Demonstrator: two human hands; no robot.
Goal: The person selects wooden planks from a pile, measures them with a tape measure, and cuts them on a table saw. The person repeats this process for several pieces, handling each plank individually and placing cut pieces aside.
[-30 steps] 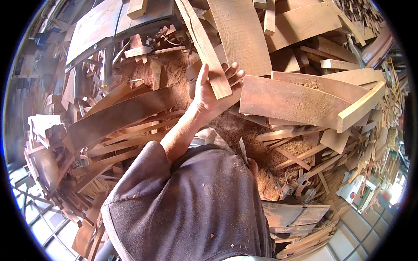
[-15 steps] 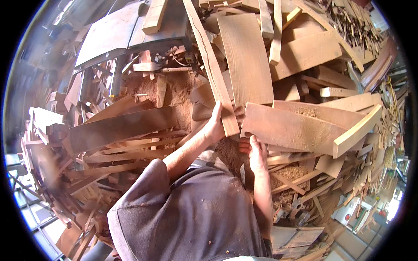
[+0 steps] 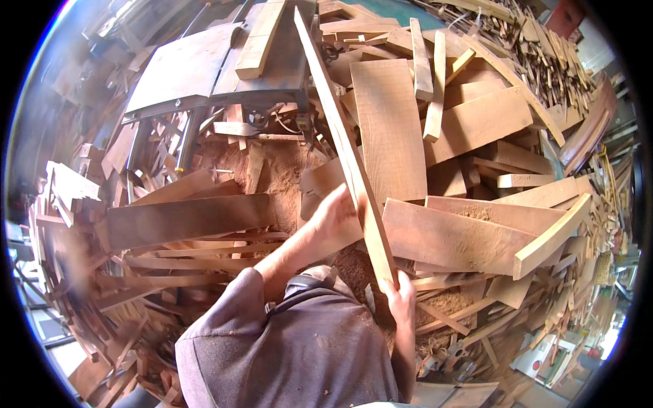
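Note:
A long, narrow wooden strip (image 3: 345, 139) slants from the saw table's edge down toward my body, with its narrow edge turned up. My left hand (image 3: 335, 212) holds it around the lower middle, its fingertips hidden behind the wood. My right hand (image 3: 403, 296) is closed around the strip's near end. To the right of the strip lies a wide plank (image 3: 391, 129), and nearer me a broad, sawdust-covered board (image 3: 456, 234).
A metal saw table (image 3: 180, 71) stands at the far left with a thick wood block (image 3: 262, 41) on it. Boards and offcuts pile up on both sides, including a dark board (image 3: 187, 221) at left. Sawdust (image 3: 282, 170) covers the ground ahead.
The strip's near end has come closer to my body and the strip has turned onto its edge. My right hand, open before, has moved down and taken hold of that end.

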